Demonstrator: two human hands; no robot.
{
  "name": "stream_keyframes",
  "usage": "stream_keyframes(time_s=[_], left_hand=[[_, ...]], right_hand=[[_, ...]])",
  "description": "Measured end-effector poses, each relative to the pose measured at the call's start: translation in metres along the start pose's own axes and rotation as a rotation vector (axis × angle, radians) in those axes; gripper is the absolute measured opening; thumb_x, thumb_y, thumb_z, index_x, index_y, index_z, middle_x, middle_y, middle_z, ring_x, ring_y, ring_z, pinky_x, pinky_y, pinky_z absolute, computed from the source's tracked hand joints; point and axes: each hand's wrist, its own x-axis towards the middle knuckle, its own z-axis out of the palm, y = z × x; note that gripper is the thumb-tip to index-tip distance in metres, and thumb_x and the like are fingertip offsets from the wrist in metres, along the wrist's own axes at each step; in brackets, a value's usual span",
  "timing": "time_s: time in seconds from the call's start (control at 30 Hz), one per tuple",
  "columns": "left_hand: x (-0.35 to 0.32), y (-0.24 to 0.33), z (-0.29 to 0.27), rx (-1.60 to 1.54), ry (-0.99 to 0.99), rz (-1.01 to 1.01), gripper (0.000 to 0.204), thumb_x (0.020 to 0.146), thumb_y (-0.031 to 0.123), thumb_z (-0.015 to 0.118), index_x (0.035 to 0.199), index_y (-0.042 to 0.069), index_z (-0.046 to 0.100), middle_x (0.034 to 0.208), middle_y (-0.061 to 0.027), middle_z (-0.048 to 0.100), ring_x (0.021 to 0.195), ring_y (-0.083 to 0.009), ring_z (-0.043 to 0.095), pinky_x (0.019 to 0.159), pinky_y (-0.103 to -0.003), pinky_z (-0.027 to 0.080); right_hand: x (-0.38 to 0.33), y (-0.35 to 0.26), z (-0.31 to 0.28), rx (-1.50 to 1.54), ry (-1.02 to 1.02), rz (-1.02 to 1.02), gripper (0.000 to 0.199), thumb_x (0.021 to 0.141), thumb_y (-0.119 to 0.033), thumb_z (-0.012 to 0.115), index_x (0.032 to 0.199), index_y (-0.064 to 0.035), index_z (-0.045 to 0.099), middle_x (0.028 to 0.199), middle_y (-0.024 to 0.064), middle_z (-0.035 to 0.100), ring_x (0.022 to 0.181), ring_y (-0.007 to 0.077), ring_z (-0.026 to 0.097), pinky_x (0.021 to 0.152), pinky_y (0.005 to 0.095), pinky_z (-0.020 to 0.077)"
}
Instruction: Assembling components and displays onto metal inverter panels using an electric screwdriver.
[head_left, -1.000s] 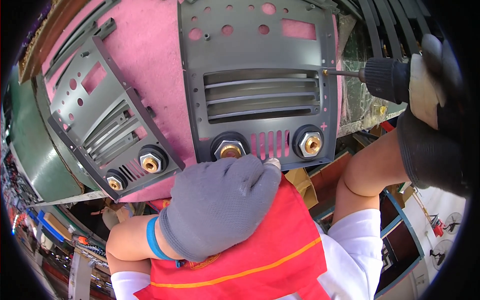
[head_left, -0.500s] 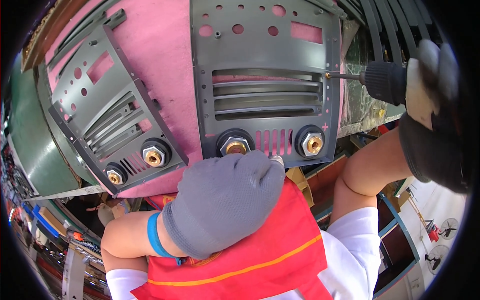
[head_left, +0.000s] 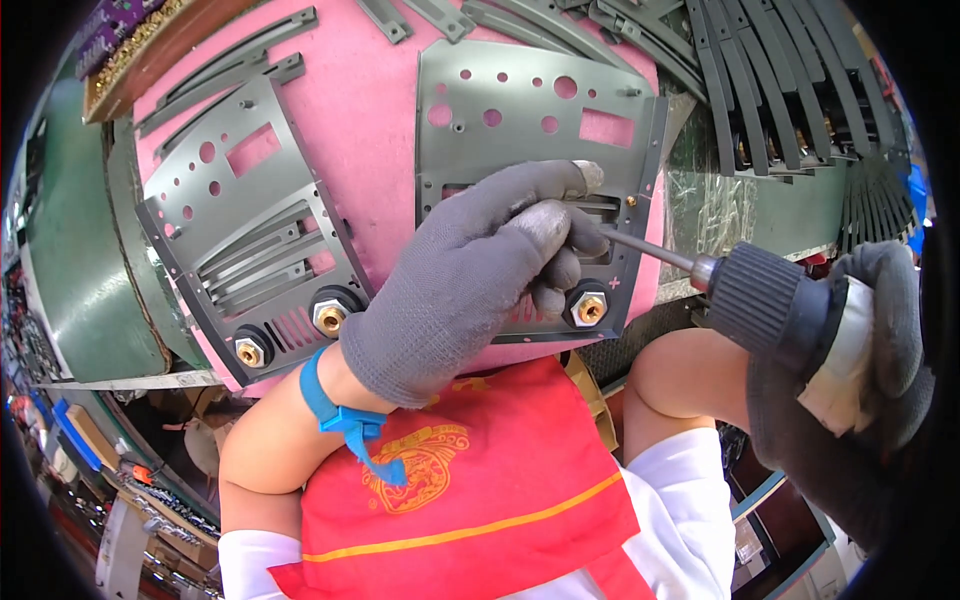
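Gripping the power screwdriver [head_left: 760, 305] was the right hand [head_left: 885, 340], closed round its body; left hand [head_left: 460, 270] had its fingers curled at the tip of the bit [head_left: 650, 247], couldn't tell if they pinched it. Grey panel [head_left: 500, 150] lay flat on the pink mat [head_left: 360, 130], partly hidden under the left hand. Judged it stiff sheet metal, fairly light, heavier at the brass-cored connector [head_left: 588, 308] end, face slick under gloves and easy to scratch. Best hold looked like the folded side flange [head_left: 650, 150], clear of the connector
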Motion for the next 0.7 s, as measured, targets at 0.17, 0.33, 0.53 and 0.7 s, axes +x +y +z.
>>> stream_keyframes(time_s=[0.17,0.33,0.53,0.7], left_hand=[[-0.004,0.006,-0.006,-0.042,0.028,0.044,0.044,0.102,0.027,0.045,0.136,-0.001,0.045,0.104,-0.0057,0.058,0.077,-0.0073,0.05,0.066,-0.023,0.045],[-0.003,0.012,-0.001,0.005,0.01,-0.045,0.043,0.1,0.035,0.051,0.125,0.001,0.052,0.094,-0.0055,0.063,0.066,-0.0047,0.047,0.054,-0.02,0.037],[-0.002,0.008,0.001,-0.024,0.082,-0.034,0.041,0.099,0.038,0.054,0.118,0.003,0.056,0.086,-0.002,0.059,0.062,-0.0055,0.04,0.052,-0.02,0.033],[-0.005,0.008,-0.009,-0.056,-0.038,-0.038,0.043,0.097,0.039,0.056,0.118,0.001,0.058,0.084,-0.0009,0.055,0.062,-0.0052,0.04,0.051,-0.02,0.033]], right_hand=[[-0.008,-0.014,0.003,-0.044,0.025,-0.03,0.054,0.088,-0.024,0.067,0.13,0.0014,0.045,0.117,0.0118,0.06,0.111,0.0208,0.06,0.089,0.0305,0.0515],[0.009,-0.06,0.045,-0.047,0.024,-0.062,0.054,0.088,-0.024,0.067,0.13,0.0011,0.045,0.117,0.0116,0.06,0.111,0.0207,0.06,0.089,0.0304,0.0517],[0.01,-0.056,0.041,-0.016,0.014,-0.119,0.052,0.087,-0.024,0.068,0.127,0.0004,0.045,0.115,0.0109,0.06,0.109,0.0201,0.06,0.088,0.0301,0.0516],[0.006,-0.046,0.028,0.008,-0.005,-0.175,0.051,0.087,-0.025,0.068,0.125,-0.0002,0.045,0.113,0.0103,0.06,0.107,0.0197,0.06,0.087,0.0298,0.0515]])
